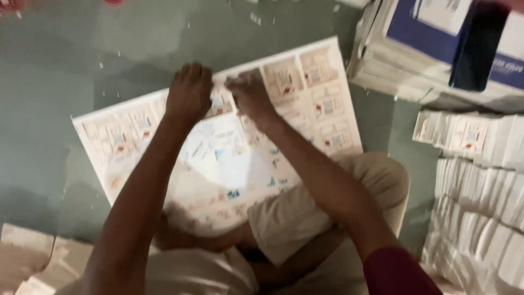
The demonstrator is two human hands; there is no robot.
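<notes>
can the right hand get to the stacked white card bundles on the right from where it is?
Probably yes. The right hand rests on the printed sheet, and nothing stands between it and the card bundles; only bare floor separates them.

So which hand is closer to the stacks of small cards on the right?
The right hand. It rests on the printed sheet toward the side of the card stacks, while the left hand sits farther away across the sheet.

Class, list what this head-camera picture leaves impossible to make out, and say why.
- Fingertips of left hand and right hand: motion blur, knuckles cover them; grip unclear.
- Printed sheet: panels blurred, middle hidden by arms.
- Dark object: cut by top edge.
- Stacked white packs: cut by right edge.
</notes>
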